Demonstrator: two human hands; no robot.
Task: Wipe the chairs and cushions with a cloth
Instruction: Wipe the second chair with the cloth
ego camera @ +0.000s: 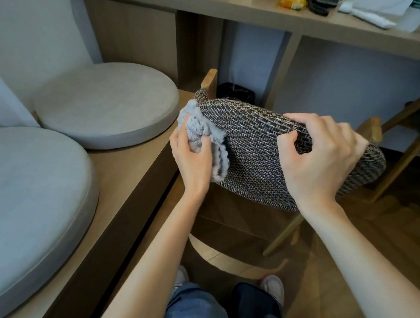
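Bare forearms (pixel 163 242), blue jeans (pixel 193 311), pale sneakers (pixel 273 286).

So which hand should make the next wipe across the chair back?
Left. The left hand holds the cloth against the chair back at its left end; the right hand grips its top edge, likely steadying it.

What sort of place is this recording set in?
Probably a hotel room or small flat: a built-in wooden bench with round grey cushions, a long desk, and a woven chair at it.

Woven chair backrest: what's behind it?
A black waste bin under the desk, only its top showing; the backrest hides the rest. The left hand holds a cloth against the backrest; the right hand grips its top.
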